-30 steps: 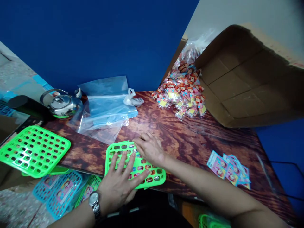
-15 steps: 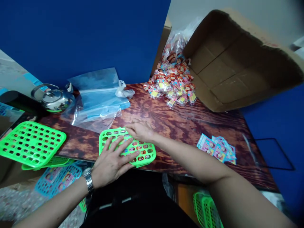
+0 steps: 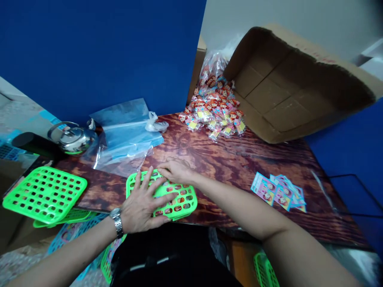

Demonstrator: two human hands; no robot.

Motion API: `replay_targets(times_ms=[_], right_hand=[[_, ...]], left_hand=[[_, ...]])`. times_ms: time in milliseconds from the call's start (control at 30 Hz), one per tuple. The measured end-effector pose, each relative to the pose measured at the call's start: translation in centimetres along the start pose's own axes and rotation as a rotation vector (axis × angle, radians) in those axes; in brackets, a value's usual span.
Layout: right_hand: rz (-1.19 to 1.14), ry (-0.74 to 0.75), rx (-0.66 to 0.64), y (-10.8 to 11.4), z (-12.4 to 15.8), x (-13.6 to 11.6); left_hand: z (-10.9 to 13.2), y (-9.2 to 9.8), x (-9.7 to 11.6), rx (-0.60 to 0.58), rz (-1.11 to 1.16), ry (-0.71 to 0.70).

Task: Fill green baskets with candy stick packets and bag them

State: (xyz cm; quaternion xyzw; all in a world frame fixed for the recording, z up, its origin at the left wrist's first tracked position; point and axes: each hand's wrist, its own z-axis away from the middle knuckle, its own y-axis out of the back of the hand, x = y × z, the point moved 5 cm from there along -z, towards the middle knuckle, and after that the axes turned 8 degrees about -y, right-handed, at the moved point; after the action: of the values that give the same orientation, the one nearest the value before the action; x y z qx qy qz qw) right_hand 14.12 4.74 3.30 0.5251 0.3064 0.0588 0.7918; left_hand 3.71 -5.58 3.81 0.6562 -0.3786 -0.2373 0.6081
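A bright green plastic basket (image 3: 189, 196) with a slotted lid sits at the table's front edge, and colourful items show through its holes. Across the lid's left part my left hand (image 3: 146, 203) lies with fingers spread; a metal watch is on that wrist. My right hand (image 3: 178, 171) is closed at the basket's far edge, its thumb and fingers on the rim. What its fingertips do beneath the edge is hidden.
Left stands a stack of green lids (image 3: 44, 195), with a steel kettle (image 3: 73, 137) and a dark cylinder (image 3: 32, 143) behind. Clear plastic bags (image 3: 125, 135) lie mid-left. Farther back are bagged dolls (image 3: 215, 107) and an open carton (image 3: 281, 87). Printed cards (image 3: 278, 191) lie right.
The view has shifted slightly, so the table appears lower. Both hands stay on the green basket; my left fingers are spread a little wider and sit slightly farther left on the lid.
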Motion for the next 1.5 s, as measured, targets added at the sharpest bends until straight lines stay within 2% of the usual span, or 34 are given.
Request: replay_targets(times_ms=[133,200,400,667,833,1000,1133,1300,1367,1500], right_hand=[[-0.052,-0.020,0.003,0.2,0.0,0.2],[-0.084,-0.024,0.029,0.1,0.0,0.2],[-0.136,-0.003,0.029,-0.4,-0.4,0.1],[-0.078,-0.001,0.032,-0.7,-0.8,0.0],[0.018,-0.028,0.113,-0.9,-0.3,-0.1],[-0.135,-0.005,0.220,-0.1,0.6,0.0],[-0.204,0.191,0.257,0.4,2.9,0.7],[0.006,0.464,0.099,-1.4,8.6,1.5],[0.103,0.490,0.085,-2.5,10.3,1.6],[0.224,0.503,0.221,-3.9,11.3,1.3]], left_hand=[[0.2,-0.1,-0.7,0.055,0.041,0.144],[0.3,-0.1,-0.8,0.066,0.037,0.172],[0.4,-0.3,-0.9,0.066,0.034,0.183],[0.4,-0.7,-1.0,0.015,0.028,0.212],[-0.1,-0.9,-1.1,-0.027,0.003,0.160],[-0.1,-0.9,-1.0,0.009,0.003,0.144],[0.0,-0.9,-0.9,0.007,0.011,0.148],[0.0,-0.7,-0.8,0.036,0.002,0.133],[0.0,-0.6,-0.8,0.037,-0.004,0.128],[0.0,-0.5,-0.7,0.028,-0.008,0.128]])
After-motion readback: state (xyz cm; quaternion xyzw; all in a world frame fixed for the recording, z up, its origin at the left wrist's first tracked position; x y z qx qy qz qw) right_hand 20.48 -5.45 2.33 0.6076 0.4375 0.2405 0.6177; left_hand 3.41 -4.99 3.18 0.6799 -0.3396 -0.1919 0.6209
